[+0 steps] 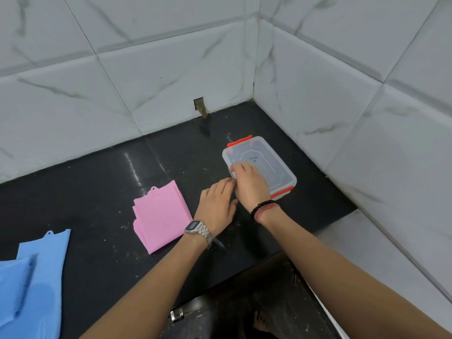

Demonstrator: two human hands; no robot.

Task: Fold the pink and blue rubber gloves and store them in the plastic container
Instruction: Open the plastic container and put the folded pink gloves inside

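A clear plastic container point(266, 157) with orange latches sits lidded on the black counter point(97, 182) near the right wall. My right hand point(249, 182) rests on the lid's near left corner, its fingers curled over the rim. My left hand point(217, 206) lies beside it with fingertips touching the container's left edge. A folded pink rubber glove point(161, 216) lies flat just left of my left wrist. Blue rubber gloves point(29, 285) lie at the counter's near left, partly cut off by the frame.
White marble-look tiled walls point(342, 106) close the counter at the back and right, meeting in a corner. A small broken gap point(200, 106) shows in the back wall at its base. The counter's front edge drops to a dark floor, where a bare foot point(261, 321) shows.
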